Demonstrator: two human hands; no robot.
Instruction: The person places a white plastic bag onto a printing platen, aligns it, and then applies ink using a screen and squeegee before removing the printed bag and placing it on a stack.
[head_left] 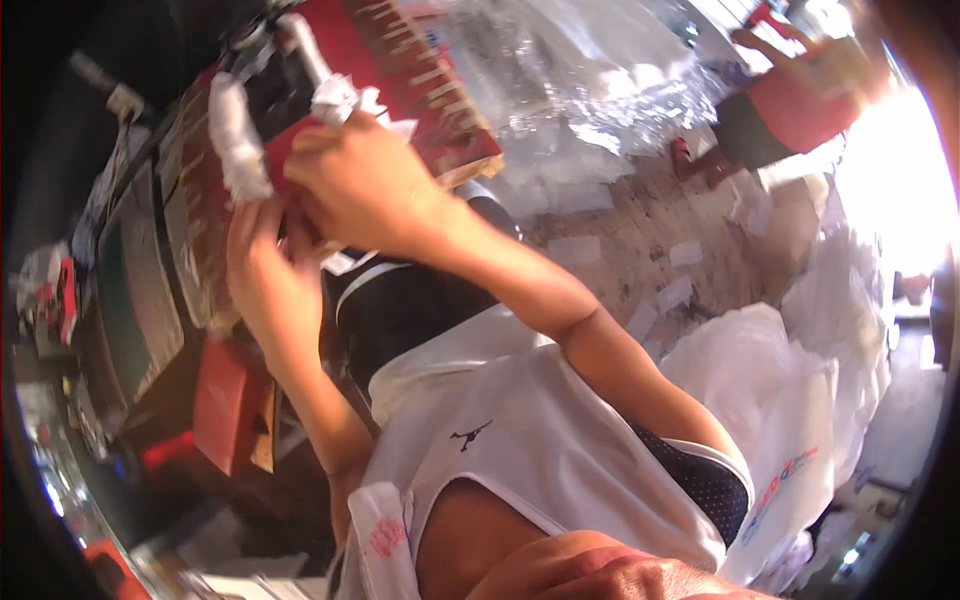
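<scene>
My left hand (268, 265) is closed at the lower end of a white, rough-wrapped length (238, 140). My right hand (365, 180) is curled, its fingers bent down close to the left hand's fingertips. What lies between the two hands is hidden and smeared by motion. A crumpled white piece (345, 100) sits just past my right knuckles, with a white tube-like length (305, 50) running away from it. Under both hands is a red panel (455, 145) with a wooden edge and a row of pale strips along it.
A red block-like piece (228, 405) is below my left forearm. Green panels (140, 300) lean at the left. Clear plastic sheeting (580, 90) covers the far side. Large white sacks (760, 390) stand at the right. Beyond, a person in red (815, 105) bends over. Paper scraps (675, 295) litter the floor.
</scene>
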